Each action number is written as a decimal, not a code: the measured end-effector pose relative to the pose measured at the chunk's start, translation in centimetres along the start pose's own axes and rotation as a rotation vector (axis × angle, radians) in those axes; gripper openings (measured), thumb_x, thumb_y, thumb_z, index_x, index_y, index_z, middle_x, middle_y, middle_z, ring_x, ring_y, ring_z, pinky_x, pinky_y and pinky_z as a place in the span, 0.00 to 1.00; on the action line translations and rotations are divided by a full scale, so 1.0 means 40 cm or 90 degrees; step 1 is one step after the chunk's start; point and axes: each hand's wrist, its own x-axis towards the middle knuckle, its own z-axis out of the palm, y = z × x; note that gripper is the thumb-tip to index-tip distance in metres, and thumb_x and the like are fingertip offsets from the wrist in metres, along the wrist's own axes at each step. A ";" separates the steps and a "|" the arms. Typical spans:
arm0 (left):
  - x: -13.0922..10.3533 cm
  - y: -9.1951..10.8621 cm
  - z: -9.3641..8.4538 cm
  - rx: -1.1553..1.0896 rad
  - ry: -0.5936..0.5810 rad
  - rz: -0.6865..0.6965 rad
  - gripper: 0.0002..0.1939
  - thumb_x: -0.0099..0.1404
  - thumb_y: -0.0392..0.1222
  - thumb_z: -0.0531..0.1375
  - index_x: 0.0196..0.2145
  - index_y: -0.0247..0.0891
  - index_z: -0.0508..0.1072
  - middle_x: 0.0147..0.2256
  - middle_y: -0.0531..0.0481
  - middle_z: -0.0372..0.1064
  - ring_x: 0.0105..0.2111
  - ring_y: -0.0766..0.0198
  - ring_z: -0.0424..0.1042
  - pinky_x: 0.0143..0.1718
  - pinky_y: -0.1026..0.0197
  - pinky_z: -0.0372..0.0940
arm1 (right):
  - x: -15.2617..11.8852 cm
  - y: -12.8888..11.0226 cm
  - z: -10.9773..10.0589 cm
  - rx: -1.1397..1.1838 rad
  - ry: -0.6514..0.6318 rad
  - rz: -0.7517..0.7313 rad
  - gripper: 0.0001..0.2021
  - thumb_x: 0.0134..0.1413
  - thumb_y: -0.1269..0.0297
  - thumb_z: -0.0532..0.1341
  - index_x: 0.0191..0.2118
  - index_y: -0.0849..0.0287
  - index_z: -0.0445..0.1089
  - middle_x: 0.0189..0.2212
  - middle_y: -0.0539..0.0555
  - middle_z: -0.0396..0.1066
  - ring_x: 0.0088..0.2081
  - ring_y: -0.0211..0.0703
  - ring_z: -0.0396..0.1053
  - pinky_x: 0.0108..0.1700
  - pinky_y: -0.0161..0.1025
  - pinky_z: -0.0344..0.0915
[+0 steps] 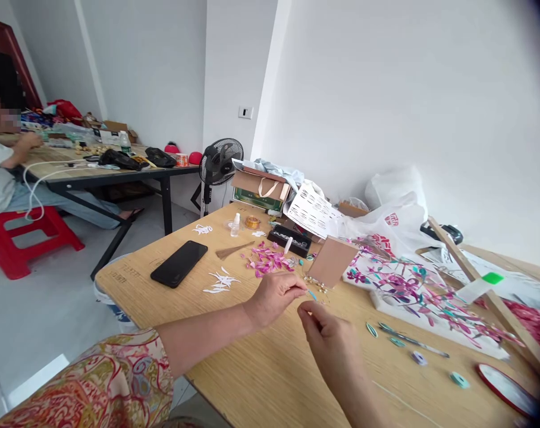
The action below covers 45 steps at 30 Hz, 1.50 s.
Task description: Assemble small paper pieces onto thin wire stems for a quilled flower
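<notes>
My left hand (276, 297) is closed in a pinch above the wooden table (252, 368), with a small blue piece (313, 294) showing just past its fingertips. Close beside it, my right hand (330, 336) is also pinched, and whatever lies between its fingers is too small to make out. Behind my hands are a pile of pink petals (267, 260) and some small beaded pieces (317, 284). White petal shapes (223, 280) lie left of my left hand. A pale thread (404, 404) runs over the table right of my right forearm.
A black phone (179, 263) lies at the left. Pink and purple flower sprays (413, 285) rest on white foam at the right, near tweezers (413, 340), small spools and a red-rimmed roll (506, 387). A brown board (332, 261) stands behind. Another person sits at the far-left table.
</notes>
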 end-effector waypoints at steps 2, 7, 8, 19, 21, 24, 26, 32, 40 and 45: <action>-0.004 -0.006 0.002 0.040 -0.022 0.050 0.06 0.57 0.34 0.55 0.28 0.34 0.72 0.26 0.51 0.70 0.29 0.68 0.68 0.33 0.67 0.61 | 0.006 -0.016 -0.044 -0.093 0.019 -0.042 0.14 0.52 0.59 0.48 0.23 0.56 0.65 0.12 0.46 0.59 0.15 0.35 0.56 0.19 0.31 0.48; -0.021 0.000 0.001 0.083 -0.073 0.154 0.07 0.59 0.36 0.54 0.29 0.35 0.72 0.28 0.49 0.71 0.30 0.67 0.68 0.35 0.66 0.62 | 0.069 0.012 -0.124 -0.059 -0.006 -0.026 0.12 0.49 0.58 0.52 0.24 0.56 0.68 0.15 0.48 0.63 0.18 0.36 0.59 0.22 0.31 0.51; -0.023 0.004 0.000 0.067 -0.073 0.154 0.07 0.59 0.36 0.54 0.29 0.34 0.72 0.28 0.49 0.71 0.30 0.68 0.68 0.34 0.67 0.62 | 0.080 0.027 -0.124 -0.006 -0.029 0.008 0.12 0.48 0.56 0.53 0.24 0.56 0.67 0.14 0.47 0.61 0.18 0.36 0.57 0.21 0.31 0.51; -0.017 0.002 -0.006 0.059 0.004 0.079 0.05 0.57 0.33 0.55 0.27 0.34 0.71 0.25 0.51 0.69 0.27 0.70 0.67 0.32 0.69 0.61 | -0.016 0.021 0.028 0.226 -0.062 0.111 0.14 0.50 0.54 0.51 0.24 0.58 0.65 0.11 0.44 0.54 0.14 0.33 0.52 0.18 0.30 0.50; -0.018 -0.003 -0.005 0.093 -0.012 0.115 0.07 0.59 0.35 0.53 0.28 0.34 0.70 0.26 0.50 0.69 0.28 0.69 0.67 0.33 0.68 0.61 | -0.028 -0.006 -0.001 0.096 -0.003 0.041 0.14 0.51 0.56 0.50 0.24 0.57 0.66 0.12 0.46 0.56 0.16 0.34 0.54 0.20 0.31 0.51; -0.023 -0.002 -0.005 0.134 -0.044 0.171 0.08 0.60 0.36 0.52 0.29 0.33 0.70 0.27 0.48 0.70 0.30 0.67 0.67 0.34 0.66 0.61 | -0.005 -0.016 -0.069 -0.013 0.057 -0.019 0.13 0.50 0.58 0.51 0.24 0.56 0.68 0.13 0.47 0.59 0.17 0.35 0.56 0.21 0.31 0.50; -0.027 0.005 -0.007 0.128 -0.069 0.192 0.09 0.61 0.36 0.51 0.29 0.33 0.70 0.27 0.48 0.70 0.30 0.67 0.68 0.34 0.66 0.61 | 0.028 0.001 -0.104 -0.004 0.062 0.012 0.11 0.47 0.57 0.53 0.24 0.56 0.69 0.13 0.47 0.60 0.17 0.35 0.56 0.21 0.31 0.51; -0.033 0.025 -0.014 0.005 -0.003 0.110 0.05 0.57 0.36 0.56 0.28 0.34 0.71 0.26 0.50 0.69 0.27 0.69 0.67 0.31 0.68 0.61 | 0.064 0.079 -0.043 0.345 -0.084 0.115 0.14 0.44 0.53 0.56 0.22 0.60 0.67 0.11 0.43 0.49 0.15 0.32 0.48 0.18 0.30 0.46; -0.025 0.007 -0.011 0.057 0.007 0.092 0.07 0.59 0.36 0.54 0.28 0.34 0.71 0.26 0.50 0.69 0.28 0.69 0.67 0.33 0.67 0.61 | -0.025 -0.009 -0.018 0.047 -0.003 -0.029 0.15 0.52 0.58 0.49 0.22 0.57 0.65 0.13 0.46 0.55 0.17 0.34 0.53 0.21 0.31 0.49; -0.032 0.008 -0.006 0.064 -0.063 0.180 0.09 0.60 0.37 0.52 0.29 0.34 0.71 0.27 0.48 0.70 0.30 0.68 0.68 0.35 0.66 0.62 | 0.038 -0.003 -0.115 0.001 0.001 -0.052 0.12 0.50 0.58 0.52 0.23 0.56 0.68 0.15 0.47 0.62 0.19 0.35 0.57 0.23 0.31 0.52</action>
